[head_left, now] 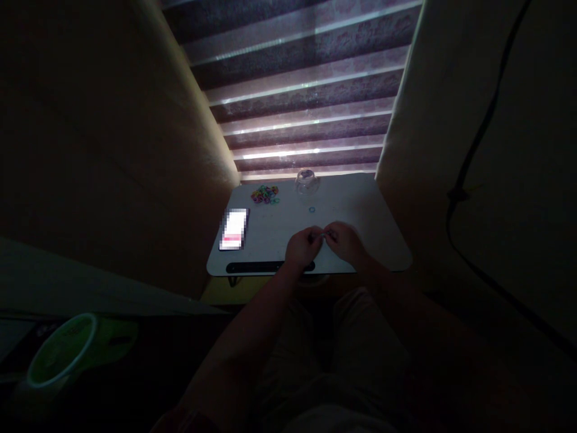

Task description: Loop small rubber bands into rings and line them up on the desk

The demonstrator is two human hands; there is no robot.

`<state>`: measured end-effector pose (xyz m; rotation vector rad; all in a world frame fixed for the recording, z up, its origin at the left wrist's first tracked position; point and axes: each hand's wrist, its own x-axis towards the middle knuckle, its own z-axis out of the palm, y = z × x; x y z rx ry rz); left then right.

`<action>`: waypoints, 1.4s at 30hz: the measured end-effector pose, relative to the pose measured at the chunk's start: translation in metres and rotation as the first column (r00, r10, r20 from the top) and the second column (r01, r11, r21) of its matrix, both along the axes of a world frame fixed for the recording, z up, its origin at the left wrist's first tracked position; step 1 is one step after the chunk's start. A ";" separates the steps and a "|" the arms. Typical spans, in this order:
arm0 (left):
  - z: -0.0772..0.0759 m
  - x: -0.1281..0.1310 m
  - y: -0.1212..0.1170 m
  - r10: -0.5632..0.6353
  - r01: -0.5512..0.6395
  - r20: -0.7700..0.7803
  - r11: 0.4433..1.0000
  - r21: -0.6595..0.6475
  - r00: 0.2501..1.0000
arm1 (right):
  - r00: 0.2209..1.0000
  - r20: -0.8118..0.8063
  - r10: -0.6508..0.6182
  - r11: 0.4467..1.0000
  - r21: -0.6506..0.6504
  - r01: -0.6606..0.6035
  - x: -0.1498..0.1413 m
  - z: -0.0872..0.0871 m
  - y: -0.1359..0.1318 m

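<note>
Over the front middle of a white lap table [265, 231], my left hand [303, 245] and my right hand [345, 239] meet at their fingertips. Both are closed in a pinch around something small between them, too dark and tiny to name. Just beyond them a small bluish ring [312, 210] lies on the tabletop. Farther back stands a clear rounded glass or plastic jar [306, 183]. To its left is a loose heap of small multicoloured rings or bands [265, 194].
A phone with a lit screen [234, 229] lies at the table's left side. A black slot [252, 267] runs along the front edge. Behind hangs a striped window blind [306, 90]. A green container [63, 349] sits low left; a dark cable [478, 138] hangs at right.
</note>
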<state>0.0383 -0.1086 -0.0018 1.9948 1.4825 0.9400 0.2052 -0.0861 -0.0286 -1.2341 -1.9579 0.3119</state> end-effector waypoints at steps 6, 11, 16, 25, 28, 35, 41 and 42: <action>-0.004 0.000 0.003 0.028 -0.027 -0.049 0.999 0.026 0.998 | 0.999 -0.043 -0.009 1.000 -0.022 0.008 -0.001 0.003 -0.002; -0.008 0.001 0.005 0.108 -0.107 -0.120 0.994 0.014 0.987 | 0.997 -0.076 0.002 1.000 -0.021 -0.003 -0.001 0.006 -0.004; -0.009 0.000 0.005 0.100 -0.099 -0.115 0.995 0.017 0.988 | 0.997 -0.071 -0.013 1.000 -0.013 0.012 -0.001 0.005 -0.003; -0.006 0.001 0.003 0.085 -0.084 -0.050 0.996 0.023 0.995 | 0.989 -0.147 0.017 0.999 -0.048 -0.024 -0.003 0.007 -0.007; -0.006 0.001 0.003 0.089 -0.089 -0.067 0.996 -0.001 0.994 | 0.992 -0.124 0.019 0.998 -0.050 -0.026 -0.002 0.008 -0.008; -0.004 0.001 0.002 0.098 -0.098 -0.080 0.995 0.001 0.992 | 0.997 -0.072 0.024 1.000 -0.012 -0.024 -0.001 0.009 -0.009; -0.004 0.001 0.002 0.134 -0.136 -0.087 0.991 -0.008 0.987 | 0.998 -0.049 0.037 0.999 -0.017 -0.038 -0.001 0.008 -0.007; -0.005 0.000 0.002 0.133 -0.133 -0.084 0.991 -0.001 0.988 | 0.998 -0.049 0.031 0.999 -0.017 -0.032 -0.001 0.007 -0.007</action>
